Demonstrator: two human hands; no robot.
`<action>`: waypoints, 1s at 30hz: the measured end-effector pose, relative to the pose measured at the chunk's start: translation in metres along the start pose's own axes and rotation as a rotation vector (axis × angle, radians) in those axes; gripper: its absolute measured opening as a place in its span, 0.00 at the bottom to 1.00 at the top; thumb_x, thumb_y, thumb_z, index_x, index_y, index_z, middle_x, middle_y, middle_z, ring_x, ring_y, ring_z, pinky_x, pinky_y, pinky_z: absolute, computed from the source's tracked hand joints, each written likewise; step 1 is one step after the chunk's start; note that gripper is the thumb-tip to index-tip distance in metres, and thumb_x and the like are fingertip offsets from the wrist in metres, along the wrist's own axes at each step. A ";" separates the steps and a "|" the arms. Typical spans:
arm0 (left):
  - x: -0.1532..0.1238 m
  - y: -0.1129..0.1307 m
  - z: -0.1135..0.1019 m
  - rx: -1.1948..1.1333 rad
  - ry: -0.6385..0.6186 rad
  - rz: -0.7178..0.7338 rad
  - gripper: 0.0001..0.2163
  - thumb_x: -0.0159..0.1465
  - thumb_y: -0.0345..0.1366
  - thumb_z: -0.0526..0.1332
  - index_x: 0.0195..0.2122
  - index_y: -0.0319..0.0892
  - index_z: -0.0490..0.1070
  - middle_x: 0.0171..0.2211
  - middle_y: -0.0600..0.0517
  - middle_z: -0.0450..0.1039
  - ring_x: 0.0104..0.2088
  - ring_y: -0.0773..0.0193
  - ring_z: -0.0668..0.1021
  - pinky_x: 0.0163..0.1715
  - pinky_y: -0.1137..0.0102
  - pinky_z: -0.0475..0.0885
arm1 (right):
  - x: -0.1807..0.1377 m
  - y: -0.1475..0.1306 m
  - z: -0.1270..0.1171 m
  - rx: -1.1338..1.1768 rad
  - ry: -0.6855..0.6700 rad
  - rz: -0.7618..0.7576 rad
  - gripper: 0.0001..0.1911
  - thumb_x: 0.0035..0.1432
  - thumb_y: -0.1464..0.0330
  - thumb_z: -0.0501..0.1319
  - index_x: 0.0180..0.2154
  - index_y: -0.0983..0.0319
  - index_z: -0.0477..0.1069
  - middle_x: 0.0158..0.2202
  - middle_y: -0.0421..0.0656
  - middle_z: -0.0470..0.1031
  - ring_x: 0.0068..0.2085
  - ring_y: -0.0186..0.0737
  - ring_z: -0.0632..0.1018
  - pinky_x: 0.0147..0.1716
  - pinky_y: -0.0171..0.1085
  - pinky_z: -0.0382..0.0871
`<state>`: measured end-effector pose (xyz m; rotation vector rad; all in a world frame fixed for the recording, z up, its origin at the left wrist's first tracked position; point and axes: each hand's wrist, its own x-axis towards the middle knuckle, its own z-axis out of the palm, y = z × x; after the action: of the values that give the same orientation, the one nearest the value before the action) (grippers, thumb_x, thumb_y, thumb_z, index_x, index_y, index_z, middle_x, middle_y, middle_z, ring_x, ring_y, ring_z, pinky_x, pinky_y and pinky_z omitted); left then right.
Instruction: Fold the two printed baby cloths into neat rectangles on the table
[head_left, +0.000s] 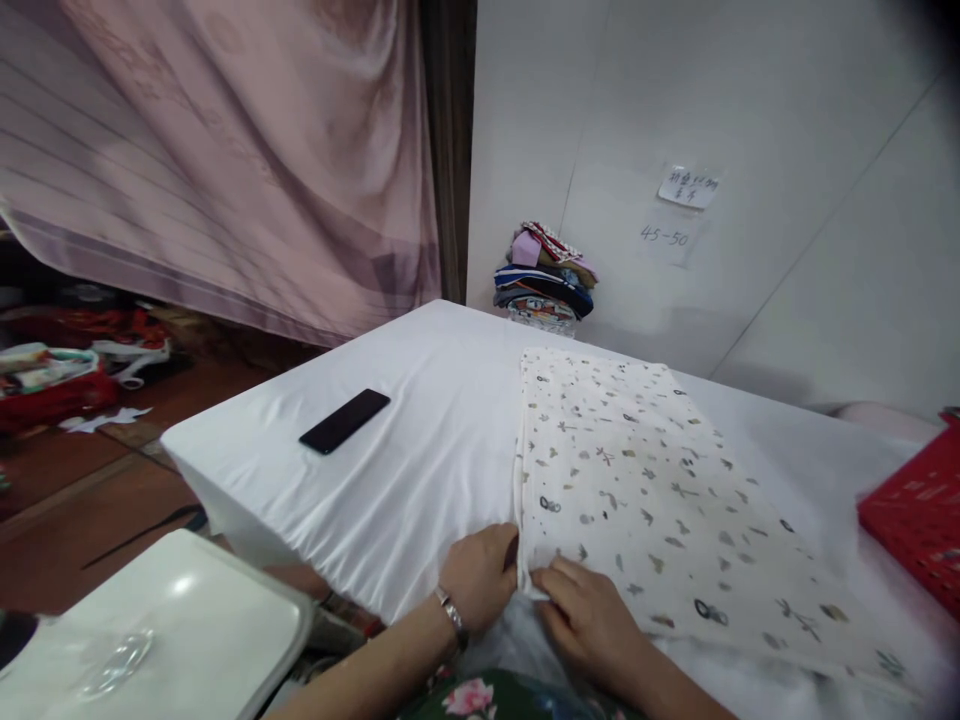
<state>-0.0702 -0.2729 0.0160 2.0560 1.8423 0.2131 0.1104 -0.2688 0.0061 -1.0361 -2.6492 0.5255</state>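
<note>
A white cloth (pixel 645 500) with a small scattered print lies folded in layers on the white-covered table. At its near left corner, my left hand (pixel 480 575) has its fingers closed around the side edge. Just to the right, my right hand (pixel 589 615) pinches the near edge of the same cloth between thumb and fingers. The two hands are a short way apart, with the corner between them. My left fingertips are partly hidden behind the cloth's edge.
A black phone (pixel 345 420) lies on the white tablecloth (pixel 442 400), left of the cloth. Folded fabrics (pixel 546 275) are stacked at the back by the wall. A red basket (pixel 915 510) stands at right. A white lidded bin (pixel 172 620) is at lower left.
</note>
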 end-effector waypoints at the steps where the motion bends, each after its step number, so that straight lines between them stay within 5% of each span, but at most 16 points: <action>1: 0.003 0.001 0.000 0.015 0.000 -0.017 0.07 0.59 0.39 0.50 0.36 0.46 0.64 0.34 0.53 0.73 0.34 0.62 0.75 0.29 0.70 0.62 | 0.000 0.000 0.002 -0.006 -0.004 0.006 0.11 0.56 0.69 0.52 0.41 0.59 0.67 0.33 0.42 0.70 0.35 0.37 0.70 0.33 0.34 0.61; 10: 0.019 0.010 -0.002 0.052 0.014 -0.053 0.10 0.61 0.39 0.47 0.36 0.44 0.65 0.33 0.50 0.75 0.34 0.58 0.76 0.29 0.68 0.63 | -0.002 0.009 0.009 0.090 0.195 -0.079 0.09 0.60 0.71 0.48 0.35 0.61 0.66 0.27 0.41 0.68 0.28 0.33 0.69 0.28 0.32 0.58; 17: 0.017 0.001 -0.005 -0.045 -0.009 -0.157 0.06 0.56 0.35 0.52 0.28 0.45 0.68 0.28 0.53 0.74 0.30 0.62 0.75 0.26 0.72 0.60 | 0.002 0.008 0.012 0.062 -0.023 -0.120 0.13 0.57 0.63 0.52 0.42 0.60 0.67 0.30 0.41 0.72 0.32 0.37 0.72 0.30 0.33 0.60; 23: 0.020 -0.002 -0.013 -0.035 -0.023 -0.136 0.07 0.56 0.35 0.52 0.28 0.46 0.70 0.28 0.53 0.75 0.31 0.62 0.75 0.27 0.71 0.60 | 0.004 0.009 0.013 0.043 -0.049 -0.074 0.12 0.57 0.64 0.51 0.40 0.58 0.68 0.29 0.41 0.72 0.32 0.36 0.72 0.30 0.32 0.60; 30: 0.076 -0.003 -0.037 -0.017 0.154 -0.085 0.12 0.61 0.41 0.49 0.33 0.46 0.71 0.34 0.52 0.75 0.35 0.63 0.75 0.32 0.71 0.64 | 0.005 0.001 0.007 0.025 -0.044 -0.083 0.11 0.59 0.65 0.49 0.38 0.59 0.68 0.28 0.40 0.70 0.31 0.35 0.70 0.30 0.32 0.58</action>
<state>-0.0762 -0.1914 0.0393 1.9943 2.0065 0.3729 0.1054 -0.2664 -0.0001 -0.9132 -2.7031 0.5682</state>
